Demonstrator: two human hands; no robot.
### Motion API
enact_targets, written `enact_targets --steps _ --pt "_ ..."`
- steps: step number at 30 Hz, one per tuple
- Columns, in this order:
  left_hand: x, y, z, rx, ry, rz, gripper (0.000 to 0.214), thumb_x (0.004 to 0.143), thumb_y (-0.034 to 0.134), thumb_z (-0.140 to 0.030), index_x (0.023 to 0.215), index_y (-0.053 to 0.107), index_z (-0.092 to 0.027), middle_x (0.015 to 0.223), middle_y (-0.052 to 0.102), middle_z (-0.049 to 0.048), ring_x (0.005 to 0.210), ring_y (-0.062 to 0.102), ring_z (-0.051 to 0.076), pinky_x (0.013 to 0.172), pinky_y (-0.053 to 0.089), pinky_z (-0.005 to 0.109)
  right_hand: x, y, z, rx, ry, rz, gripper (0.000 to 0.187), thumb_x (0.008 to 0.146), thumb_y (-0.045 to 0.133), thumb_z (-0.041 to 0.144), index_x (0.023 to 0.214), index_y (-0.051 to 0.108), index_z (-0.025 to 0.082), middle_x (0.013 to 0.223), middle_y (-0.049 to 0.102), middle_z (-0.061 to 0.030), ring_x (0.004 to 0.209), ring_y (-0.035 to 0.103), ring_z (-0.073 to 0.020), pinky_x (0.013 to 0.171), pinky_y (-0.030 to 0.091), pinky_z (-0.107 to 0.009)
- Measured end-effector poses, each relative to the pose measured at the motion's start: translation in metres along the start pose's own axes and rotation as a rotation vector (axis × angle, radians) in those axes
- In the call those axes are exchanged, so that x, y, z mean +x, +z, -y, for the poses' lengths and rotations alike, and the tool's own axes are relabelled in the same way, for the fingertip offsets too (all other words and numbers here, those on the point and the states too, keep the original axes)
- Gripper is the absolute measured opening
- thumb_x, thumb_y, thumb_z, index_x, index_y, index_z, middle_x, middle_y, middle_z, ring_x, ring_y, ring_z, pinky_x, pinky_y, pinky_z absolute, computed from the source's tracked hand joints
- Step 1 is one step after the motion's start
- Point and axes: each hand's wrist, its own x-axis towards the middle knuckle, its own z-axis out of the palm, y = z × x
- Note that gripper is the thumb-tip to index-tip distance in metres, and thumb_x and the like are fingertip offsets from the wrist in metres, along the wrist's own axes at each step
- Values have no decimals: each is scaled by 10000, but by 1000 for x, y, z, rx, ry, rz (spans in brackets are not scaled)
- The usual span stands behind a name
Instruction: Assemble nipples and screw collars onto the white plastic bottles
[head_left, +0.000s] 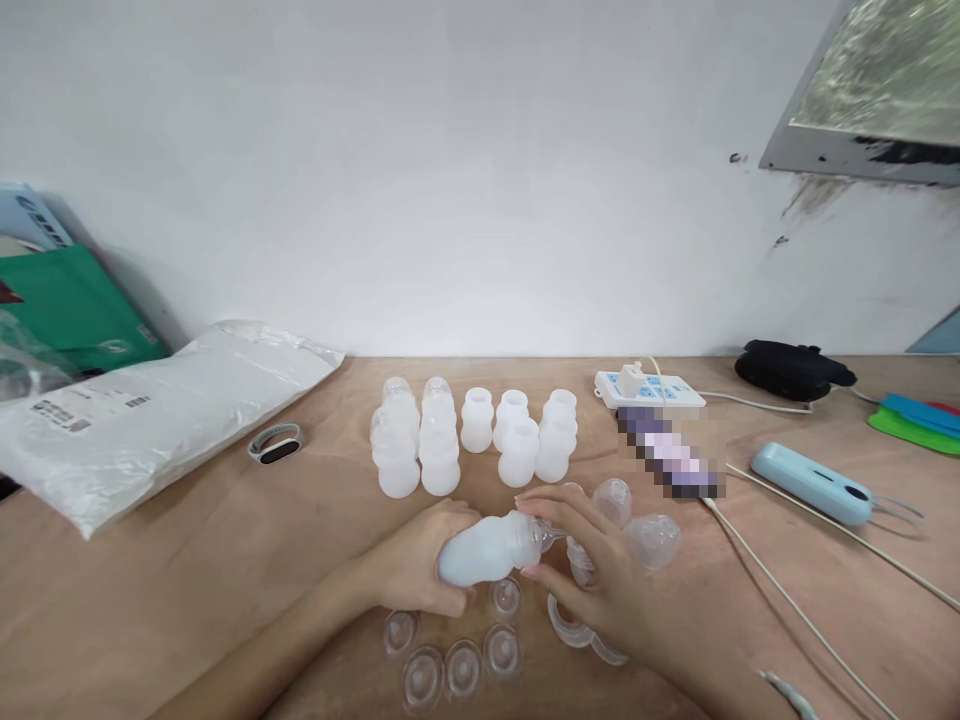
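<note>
A frosted baby bottle (478, 553) lies tilted on its side in the air, its base toward the left. My left hand (420, 562) is wrapped round its body. With fingers and thumb closed about the neck end, my right hand (600, 565) grips the clear collar ring (528, 540), from which a clear nipple (553, 536) pokes out. Several loose nipples (463, 670) lie below the bottle. Clear collar rings (568, 628) are partly hidden under my right hand, and clear domed caps (652, 542) lie beside it. Behind stand several capped bottles (439, 455) and several open-necked bottles (519, 455).
A white plastic mailer (172, 400) and a fitness band (276, 445) lie to the left. Rightward are a power strip (679, 392), a blurred-out phone (667, 452), a light blue device (811, 484), a black case (791, 370) and trailing cables. A wall (465, 200) closes off the back.
</note>
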Motion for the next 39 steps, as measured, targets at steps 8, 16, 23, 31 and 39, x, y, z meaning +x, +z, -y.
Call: enact_targets --steps 8,16,23,31,39 --pt "0 -8 -5 217 -33 82 210 570 660 -167 779 640 -183 778 652 -5 722 590 215 650 420 289 3 -2 -2 -13 -21 23 336 925 633 163 1252 606 237 1140 696 -77 1056 628 -251 896 543 -434" --pt "0 -5 -10 382 -65 85 227 540 686 -215 674 503 -207 699 557 -24 660 537 192 591 335 277 2 0 -6 -134 85 69 315 885 704 500 838 597 207 781 647 -34 760 554 -228 702 476 -390" --pt "0 -3 -16 413 -89 88 235 560 679 -218 686 481 -209 706 535 -26 669 535 191 596 327 277 -1 -7 -2 222 297 88 447 1018 423 568 1377 471 306 1180 656 -63 1082 600 -260 868 494 -415" --pt "0 -8 -12 170 -151 117 223 551 635 -150 731 516 -201 728 535 -44 657 504 164 567 333 248 -7 -6 -7 204 438 83 406 989 501 500 1352 496 318 1079 669 -42 1034 607 -262 899 477 -439" --pt "0 -9 -8 -19 -171 114 213 577 638 -119 711 489 -194 687 431 -66 635 403 130 539 284 230 -3 -8 3 419 374 65 369 984 571 405 1300 435 272 863 751 8 932 652 -232 936 451 -439"
